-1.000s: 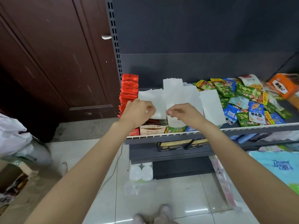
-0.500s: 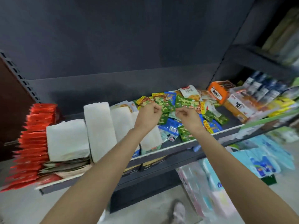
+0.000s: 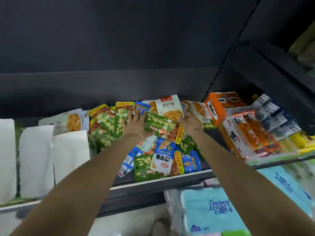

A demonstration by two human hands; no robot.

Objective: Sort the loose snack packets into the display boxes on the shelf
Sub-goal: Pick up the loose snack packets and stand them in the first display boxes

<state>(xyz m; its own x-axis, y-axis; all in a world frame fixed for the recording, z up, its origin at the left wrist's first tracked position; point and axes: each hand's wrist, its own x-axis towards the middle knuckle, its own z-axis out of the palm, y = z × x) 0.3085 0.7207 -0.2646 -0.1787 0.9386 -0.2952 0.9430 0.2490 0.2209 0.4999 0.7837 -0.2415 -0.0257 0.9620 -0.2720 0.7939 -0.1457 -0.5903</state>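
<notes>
1. Two bare arms reach over a dark metal shelf point(image 3: 163, 180) into a heap of loose snack packets point(image 3: 153, 142) at the centre of the frame.
2. The left hand point(image 3: 134, 126) lies flat on the heap, fingers straight and spread towards 12 o'clock, pressing on green packets; it grips nothing.
3. The right hand point(image 3: 191, 123) rests at the heap's 2 o'clock edge, its fingertips tucked under a pale noodle-print packet point(image 3: 167, 108); whether it pinches that packet cannot be told.
4. A long green packet point(image 3: 162, 127) lies slantwise between the two hands, touching both.
5. Blue packets point(image 3: 170, 155) and more green ones spill towards 6 o'clock, reaching the shelf's front lip.
6. At 9 o'clock of the heap stand white display boxes point(image 3: 51, 157) in a row, their raised flaps blank; what they hold is hidden.
7. At 3 o'clock, just beside the right hand, sits an orange carton point(image 3: 215, 108), with clear-wrapped orange packs point(image 3: 247, 133) beyond it.
8. Below the shelf, at 5 o'clock, light-blue tissue packs point(image 3: 211, 210) show.
</notes>
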